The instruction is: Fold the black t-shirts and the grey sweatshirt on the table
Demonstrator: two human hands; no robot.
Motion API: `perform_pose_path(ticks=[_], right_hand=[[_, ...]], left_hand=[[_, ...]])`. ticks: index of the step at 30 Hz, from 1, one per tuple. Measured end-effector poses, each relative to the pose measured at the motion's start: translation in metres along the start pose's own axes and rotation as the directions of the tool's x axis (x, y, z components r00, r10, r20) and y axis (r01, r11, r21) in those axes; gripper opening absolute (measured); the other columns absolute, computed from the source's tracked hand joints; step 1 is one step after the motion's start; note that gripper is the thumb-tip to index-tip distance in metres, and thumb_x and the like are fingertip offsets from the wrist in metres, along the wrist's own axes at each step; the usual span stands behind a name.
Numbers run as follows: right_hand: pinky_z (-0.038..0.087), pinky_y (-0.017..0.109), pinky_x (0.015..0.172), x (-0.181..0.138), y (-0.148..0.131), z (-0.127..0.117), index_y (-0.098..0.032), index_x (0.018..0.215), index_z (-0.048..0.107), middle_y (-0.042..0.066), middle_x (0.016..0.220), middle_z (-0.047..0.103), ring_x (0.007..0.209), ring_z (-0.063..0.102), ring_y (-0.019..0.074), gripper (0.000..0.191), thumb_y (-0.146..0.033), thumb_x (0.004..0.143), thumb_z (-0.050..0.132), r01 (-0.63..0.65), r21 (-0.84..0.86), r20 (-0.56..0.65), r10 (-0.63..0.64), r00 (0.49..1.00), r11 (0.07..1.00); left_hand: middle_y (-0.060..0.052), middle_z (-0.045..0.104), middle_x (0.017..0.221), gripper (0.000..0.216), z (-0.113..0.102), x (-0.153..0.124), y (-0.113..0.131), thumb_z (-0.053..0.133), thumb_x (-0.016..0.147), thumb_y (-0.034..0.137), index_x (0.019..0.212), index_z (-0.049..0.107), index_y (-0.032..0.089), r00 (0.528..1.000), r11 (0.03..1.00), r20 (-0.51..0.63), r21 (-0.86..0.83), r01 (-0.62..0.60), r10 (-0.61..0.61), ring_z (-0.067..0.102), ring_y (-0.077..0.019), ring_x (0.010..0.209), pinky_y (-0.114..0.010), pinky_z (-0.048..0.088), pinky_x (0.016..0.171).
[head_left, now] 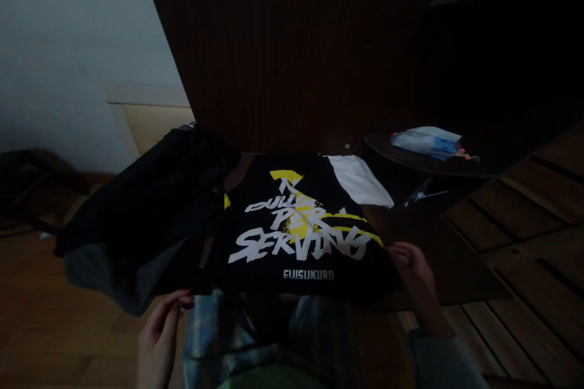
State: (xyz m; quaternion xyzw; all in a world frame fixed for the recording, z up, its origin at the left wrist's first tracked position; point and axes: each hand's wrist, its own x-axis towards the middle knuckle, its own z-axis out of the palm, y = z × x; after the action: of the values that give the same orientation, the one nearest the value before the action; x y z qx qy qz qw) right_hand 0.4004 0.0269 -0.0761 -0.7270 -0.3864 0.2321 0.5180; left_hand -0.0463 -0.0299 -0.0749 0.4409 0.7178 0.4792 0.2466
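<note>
Head view, dim light. Black T-shirt [301, 225] lies flat on dark wooden tabletop [438, 255], reaching its near edge. Chest print in rough white and yellow brush letters: "SERVING" legible, lines above unclear, small "EUISUKURD" below. Fabric soft and matte.

Right hand [413, 273] at shirt's near right corner, thumb on cloth; grasp cannot be told. Left hand [157, 334] below near left corner, fingers loosely curled, hold unclear.

Crumpled dark garments [141, 206] at left edge. White cloth [360, 179] at far right corner.
</note>
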Motion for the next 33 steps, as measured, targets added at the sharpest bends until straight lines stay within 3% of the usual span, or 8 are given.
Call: perform_pose_path(ticks=[6,10,13,16,22,27,30,33], right_hand=[[0.047,0.029,0.07,-0.03,0.01,-0.005,-0.018,0.098,0.051,0.006,0.085,0.061,0.078,0.059,0.0177,0.044,-0.045,0.064,0.06,0.077,0.0,-0.065,-0.077,0.995,0.997],[0.048,0.032,0.069,-0.039,0.012,-0.007,-0.018,0.098,0.053,0.007,0.088,0.062,0.079,0.059,0.02,0.05,-0.05,0.06,0.061,0.084,-0.131,-0.066,-0.093,0.993,0.988],[0.049,0.032,0.067,-0.035,0.009,-0.007,-0.02,0.094,0.056,0.006,0.085,0.064,0.077,0.06,0.0211,0.048,-0.051,0.057,0.06,0.045,-0.202,-0.01,-0.048,0.999,0.978],[0.049,0.031,0.064,-0.028,0.004,-0.009,-0.02,0.088,0.056,0.006,0.08,0.065,0.075,0.061,0.0211,0.045,-0.048,0.053,0.062,0.009,-0.096,0.021,-0.007,1.0,0.995],[0.05,0.029,0.065,-0.035,-0.003,-0.021,-0.02,0.084,0.057,0.005,0.078,0.065,0.078,0.062,0.0217,0.044,-0.045,0.049,0.064,-0.109,0.019,0.033,0.108,0.994,0.994],[0.051,0.029,0.059,-0.048,0.006,-0.029,-0.021,0.076,0.057,0.003,0.068,0.066,0.068,0.063,0.0215,0.039,-0.045,0.046,0.066,-0.148,-0.014,0.038,0.149,0.988,0.989],[0.052,0.03,0.057,-0.054,0.014,-0.029,-0.022,0.069,0.058,0.004,0.066,0.067,0.068,0.064,0.024,0.035,-0.044,0.043,0.066,-0.214,-0.101,0.073,0.222,0.972,0.972],[0.053,0.035,0.062,-0.058,0.025,-0.027,-0.023,0.062,0.061,0.005,0.068,0.07,0.071,0.065,0.0272,0.03,-0.046,0.043,0.065,-0.256,-0.197,0.228,0.298,0.927,0.946]], left_hand=[[-0.007,0.066,0.099,0.053,0.015,-0.019,-0.02,0.056,0.058,0.063,0.089,0.06,0.02,0.963,0.977,0.186,-0.053,0.207,-0.194,0.059,-0.0254,0.098,-0.036,0.046,0.088],[-0.009,0.062,0.109,0.061,0.028,-0.001,-0.017,0.054,0.06,0.064,0.103,0.054,0.021,0.966,0.974,0.155,-0.068,0.218,-0.205,0.059,-0.0252,0.099,-0.038,0.045,0.088],[-0.009,0.064,0.103,0.059,0.033,0.011,-0.013,0.057,0.056,0.063,0.096,0.055,0.019,0.967,0.973,0.141,-0.066,0.222,-0.211,0.058,-0.0259,0.1,-0.039,0.044,0.09],[-0.008,0.066,0.093,0.054,0.035,0.012,-0.011,0.062,0.052,0.061,0.084,0.059,0.018,0.952,0.968,0.201,-0.06,0.245,-0.229,0.058,-0.0265,0.099,-0.038,0.043,0.091],[-0.005,0.066,0.08,0.059,0.042,0.004,-0.019,0.066,0.046,0.06,0.086,0.062,0.016,0.938,0.954,0.206,-0.055,0.295,-0.278,0.061,-0.0248,0.088,-0.034,0.049,0.079],[-0.007,0.068,0.091,0.054,0.041,0.005,-0.015,0.066,0.045,0.06,0.076,0.065,0.017,0.924,0.958,0.291,-0.068,0.277,-0.247,0.056,-0.0293,0.101,-0.038,0.045,0.088],[-0.007,0.069,0.092,0.052,0.037,0.002,-0.016,0.066,0.051,0.058,0.083,0.066,0.017,0.89,0.927,0.369,-0.154,0.341,-0.266,0.056,-0.0294,0.102,-0.04,0.045,0.089],[-0.004,0.07,0.087,0.043,0.036,-0.003,-0.025,0.065,0.055,0.056,0.082,0.067,0.022,0.838,0.877,0.457,-0.217,0.429,-0.298,0.061,-0.0276,0.095,-0.04,0.047,0.086]])
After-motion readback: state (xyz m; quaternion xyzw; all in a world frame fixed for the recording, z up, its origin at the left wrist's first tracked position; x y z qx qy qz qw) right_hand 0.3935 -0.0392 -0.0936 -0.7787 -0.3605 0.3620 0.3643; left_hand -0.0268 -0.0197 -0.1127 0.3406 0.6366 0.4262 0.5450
